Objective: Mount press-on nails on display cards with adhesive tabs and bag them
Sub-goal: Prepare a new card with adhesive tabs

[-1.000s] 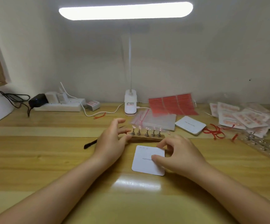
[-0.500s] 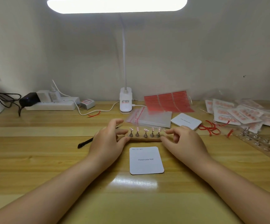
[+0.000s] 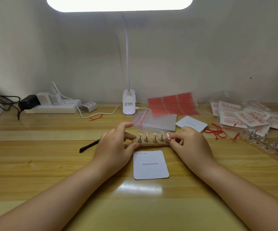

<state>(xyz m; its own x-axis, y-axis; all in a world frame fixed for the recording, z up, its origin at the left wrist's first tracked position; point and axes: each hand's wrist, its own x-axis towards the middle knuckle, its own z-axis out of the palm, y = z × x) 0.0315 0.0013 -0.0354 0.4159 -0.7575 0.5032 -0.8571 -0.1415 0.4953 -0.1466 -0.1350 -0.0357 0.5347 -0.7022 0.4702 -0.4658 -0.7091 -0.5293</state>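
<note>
Currently both hands, left hand (image 3: pixel 114 147) and right hand (image 3: pixel 189 144), pinch the ends of the nail stand (image 3: pixel 151 142) behind the blank card (image 3: pixel 150 165); finished bags (image 3: pixel 245 116) lie far right, mounting not started.

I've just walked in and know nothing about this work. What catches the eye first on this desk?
Both hands, left hand and right hand, meet at a small wooden stand mid-desk, where pink nails sit on metal pegs. Just in front lies a white card reading "Handmade Nail". Finished bagged cards pile up at far right.
</note>
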